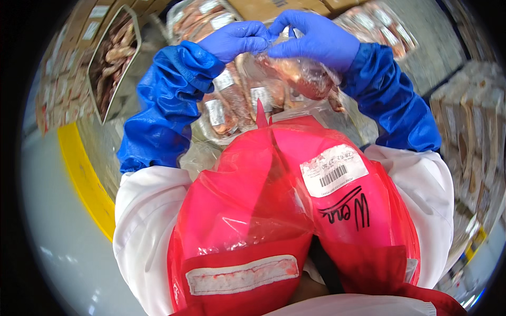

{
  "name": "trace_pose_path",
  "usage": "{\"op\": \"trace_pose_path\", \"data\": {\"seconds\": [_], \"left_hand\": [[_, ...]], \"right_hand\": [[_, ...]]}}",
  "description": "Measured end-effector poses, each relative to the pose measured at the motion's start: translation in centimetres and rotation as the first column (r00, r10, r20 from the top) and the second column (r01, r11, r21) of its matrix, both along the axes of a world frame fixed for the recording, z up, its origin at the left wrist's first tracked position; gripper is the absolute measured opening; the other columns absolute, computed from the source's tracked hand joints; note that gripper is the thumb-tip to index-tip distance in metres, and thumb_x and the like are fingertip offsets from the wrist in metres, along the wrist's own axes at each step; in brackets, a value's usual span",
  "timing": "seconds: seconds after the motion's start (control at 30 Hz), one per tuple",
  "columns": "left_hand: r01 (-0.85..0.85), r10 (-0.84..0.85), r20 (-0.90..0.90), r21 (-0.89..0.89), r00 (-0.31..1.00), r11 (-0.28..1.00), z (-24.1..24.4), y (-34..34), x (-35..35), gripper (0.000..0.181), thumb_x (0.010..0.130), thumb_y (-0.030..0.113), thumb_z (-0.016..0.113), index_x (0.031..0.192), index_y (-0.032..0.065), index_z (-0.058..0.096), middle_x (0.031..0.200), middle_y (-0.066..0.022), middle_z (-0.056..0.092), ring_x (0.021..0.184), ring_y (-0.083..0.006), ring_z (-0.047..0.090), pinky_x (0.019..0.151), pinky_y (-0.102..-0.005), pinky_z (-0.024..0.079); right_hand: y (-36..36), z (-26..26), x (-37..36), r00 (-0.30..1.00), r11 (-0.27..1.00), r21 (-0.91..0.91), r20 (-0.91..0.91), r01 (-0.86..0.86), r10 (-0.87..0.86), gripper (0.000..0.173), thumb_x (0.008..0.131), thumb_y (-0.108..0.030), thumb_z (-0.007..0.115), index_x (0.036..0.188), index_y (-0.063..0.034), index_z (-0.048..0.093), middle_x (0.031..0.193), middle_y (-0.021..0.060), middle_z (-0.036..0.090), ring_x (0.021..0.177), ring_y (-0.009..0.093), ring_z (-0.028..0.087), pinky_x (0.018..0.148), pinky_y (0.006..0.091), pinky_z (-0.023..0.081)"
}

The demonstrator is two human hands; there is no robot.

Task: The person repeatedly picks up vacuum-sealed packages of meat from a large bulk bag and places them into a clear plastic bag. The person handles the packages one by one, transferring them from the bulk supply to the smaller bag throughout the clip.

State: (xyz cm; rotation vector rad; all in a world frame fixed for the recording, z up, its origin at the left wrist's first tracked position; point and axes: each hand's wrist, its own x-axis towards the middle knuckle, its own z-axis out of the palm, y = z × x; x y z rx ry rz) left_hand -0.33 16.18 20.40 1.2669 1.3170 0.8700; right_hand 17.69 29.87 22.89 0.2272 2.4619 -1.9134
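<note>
Both my hands wear blue gloves and meet at the top middle of the view. My left hand (239, 39) pinches the gathered top of a clear plastic bag between thumb and fingers. My right hand (314, 39) has its thumb and forefinger at the same gathered plastic, its other fingers partly hidden. A piece of raw meat (312, 79) hangs in the bag beneath my right hand. Below and behind it lie several labelled bags of meat (233, 98) in a clear plastic liner.
A tall open container of unwrapped meat pieces (114, 59) stands at the left. More bagged meat (379, 27) lies at the upper right, and cardboard boxes (276, 8) at the top. Wrapped stacks (470, 130) stand on the right. A yellow edge strip (85, 177) curves along the left floor.
</note>
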Motion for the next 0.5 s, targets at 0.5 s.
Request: {"op": "trace_pose_path", "data": {"seconds": [0.5], "left_hand": [[-0.884, 0.894, 0.03, 0.164, 0.447, 0.437, -6.7, -10.3, -0.7, 0.03, 0.089, 0.024, 0.049, 0.107, 0.0011, 0.056, 0.103, -0.0058, 0.058, 0.094, -0.0144, 0.053, 0.083, -0.0276, 0.041]], "right_hand": [[-10.6, -8.0, -14.3, 0.993, 0.937, -0.33, -0.021, -0.117, 0.116, 0.042, 0.09, -0.037, 0.047, 0.104, 0.0007, 0.058, 0.097, 0.0066, 0.061, 0.087, 0.014, 0.054, 0.083, 0.0271, 0.041]]}}
